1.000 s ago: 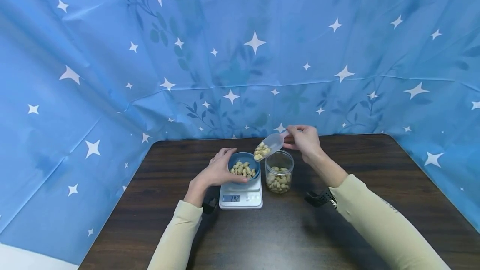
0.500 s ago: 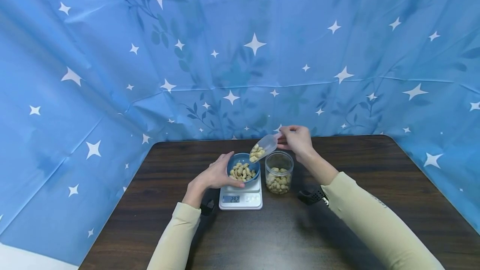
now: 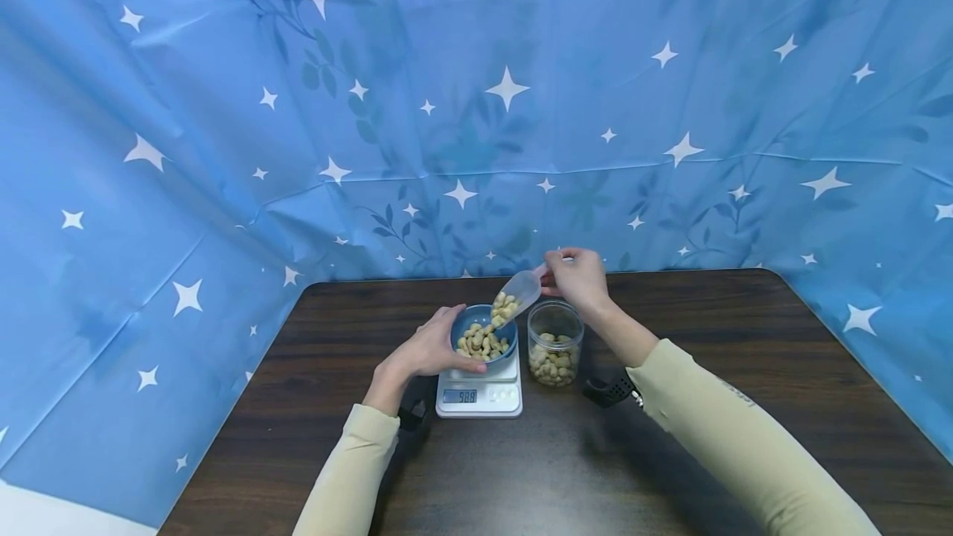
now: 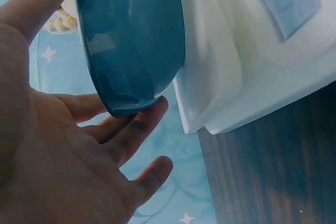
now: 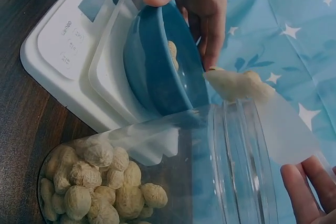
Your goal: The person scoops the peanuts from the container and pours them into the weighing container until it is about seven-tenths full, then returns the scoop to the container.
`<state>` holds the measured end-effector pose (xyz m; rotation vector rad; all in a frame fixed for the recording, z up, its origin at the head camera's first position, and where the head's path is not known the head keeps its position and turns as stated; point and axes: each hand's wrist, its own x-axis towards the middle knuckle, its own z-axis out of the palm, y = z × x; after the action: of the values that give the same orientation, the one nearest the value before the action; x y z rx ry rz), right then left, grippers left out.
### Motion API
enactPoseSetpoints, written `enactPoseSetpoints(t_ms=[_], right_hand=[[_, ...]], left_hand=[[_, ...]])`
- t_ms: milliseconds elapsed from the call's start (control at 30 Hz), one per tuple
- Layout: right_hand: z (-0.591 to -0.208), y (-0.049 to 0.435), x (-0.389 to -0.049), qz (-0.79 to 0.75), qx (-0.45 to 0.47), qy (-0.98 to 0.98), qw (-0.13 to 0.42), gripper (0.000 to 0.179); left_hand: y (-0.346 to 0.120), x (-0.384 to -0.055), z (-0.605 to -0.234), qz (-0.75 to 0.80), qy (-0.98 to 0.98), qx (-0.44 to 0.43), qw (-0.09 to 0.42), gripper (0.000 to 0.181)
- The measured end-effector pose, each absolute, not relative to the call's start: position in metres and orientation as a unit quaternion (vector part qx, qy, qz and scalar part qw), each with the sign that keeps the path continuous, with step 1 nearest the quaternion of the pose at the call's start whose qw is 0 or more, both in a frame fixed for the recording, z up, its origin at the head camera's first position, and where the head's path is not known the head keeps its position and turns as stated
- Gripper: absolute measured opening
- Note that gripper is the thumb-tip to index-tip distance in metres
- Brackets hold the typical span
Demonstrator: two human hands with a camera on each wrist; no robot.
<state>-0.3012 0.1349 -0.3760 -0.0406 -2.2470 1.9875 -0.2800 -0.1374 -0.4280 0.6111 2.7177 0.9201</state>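
A blue bowl [image 4: 136,35] with unshelled peanuts [image 3: 482,346] in it sits on a white kitchen scale [image 3: 478,405]. My left hand [image 3: 428,349] holds the bowl from the left, thumb along the near rim and fingers round the far side; the little finger stands apart from it. Above the bowl's right rim, my right hand [image 3: 581,278] grips the handle of a translucent scoop [image 3: 525,288]. The scoop tilts down to the left, its lip over the bowl, with peanuts [image 5: 239,83] at its front. Digits show on the scale's display [image 3: 459,396].
Right of the scale stands a clear jar [image 5: 233,156], open at the top and partly filled with peanuts [image 5: 105,182]. All of it rests on a dark wood table [image 3: 521,478]. A blue star-patterned cloth [image 3: 476,106] hangs behind the table.
My right hand has moved left with the scoop, bringing its lip from beside the bowl to over it. The scale's reading has changed. My left hand stays at the bowl.
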Motion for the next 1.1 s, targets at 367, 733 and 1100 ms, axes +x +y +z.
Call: enactPoseSetpoints(t_ms=[367,733,1100], right_hand=[[-0.369,0.129,-0.297,0.592,0.041,-0.796,0.117,0.032],[-0.354,0.141,-0.288,0.605,0.066,-0.784,0.122,0.031],[-0.346,0.173,-0.276,0.641,0.061,-0.754,0.127,0.038]], left_hand=[[-0.136,-0.277,-0.425,0.311,0.923,0.202,0.102,0.114],[-0.136,-0.276,-0.425,0.315,0.922,0.196,0.109,0.116],[-0.135,-0.276,-0.425,0.311,0.923,0.200,0.106,0.115]])
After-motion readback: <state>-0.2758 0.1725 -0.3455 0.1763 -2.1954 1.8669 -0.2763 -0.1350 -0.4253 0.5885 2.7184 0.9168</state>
